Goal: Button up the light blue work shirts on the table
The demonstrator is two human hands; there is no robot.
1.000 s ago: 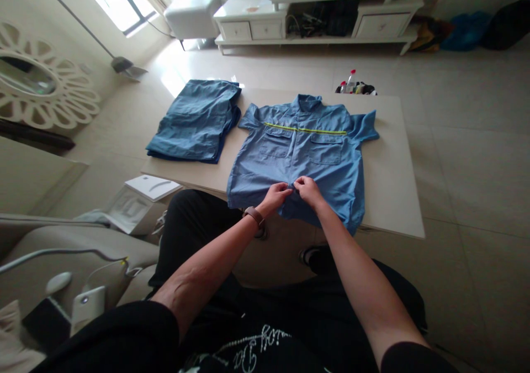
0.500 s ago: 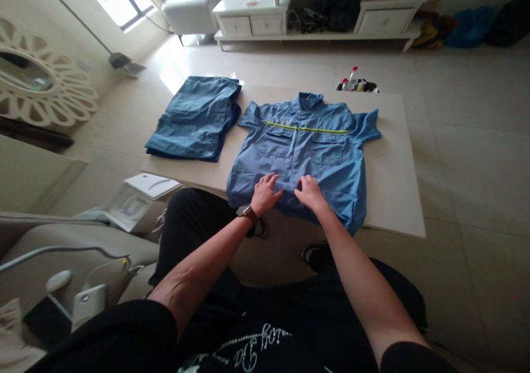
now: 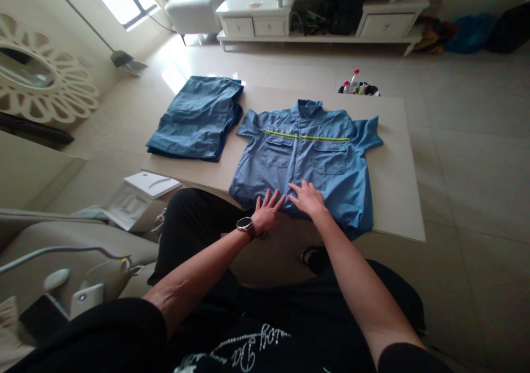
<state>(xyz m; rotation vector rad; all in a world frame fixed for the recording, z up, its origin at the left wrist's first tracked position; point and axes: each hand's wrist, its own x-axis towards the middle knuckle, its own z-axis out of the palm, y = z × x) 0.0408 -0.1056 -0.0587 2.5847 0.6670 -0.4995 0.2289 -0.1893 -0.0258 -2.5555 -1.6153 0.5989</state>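
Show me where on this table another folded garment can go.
The widest bare patch of the table lies between the short-sleeved blue work shirt and the table's right edge. A narrower strip runs behind the collar. It is crowded where the shirt's sleeve nearly meets the folded blue garment.

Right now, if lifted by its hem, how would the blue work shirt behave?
The blue work shirt would likely hang floppy: it creases softly under the left hand. It looks thin, so probably light, and may slide on the smooth table.
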